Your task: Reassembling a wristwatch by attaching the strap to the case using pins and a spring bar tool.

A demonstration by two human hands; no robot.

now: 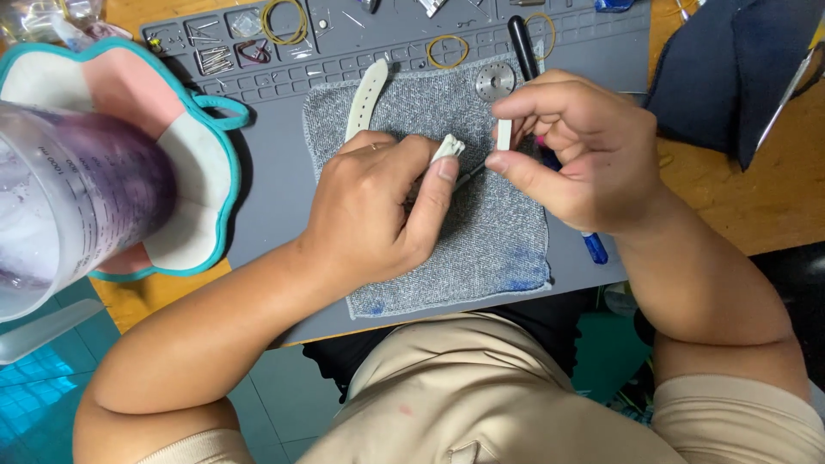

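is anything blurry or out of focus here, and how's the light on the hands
Head view: the clear measuring jug close to the lens at left is soft and out of focus; the left hand, right hand and grey cloth are sharp. Light is even and soft, with only a faint shadow under the hands; no strong glare.

Small white strap piece (448, 148) — upright white bar (504, 134) beside.
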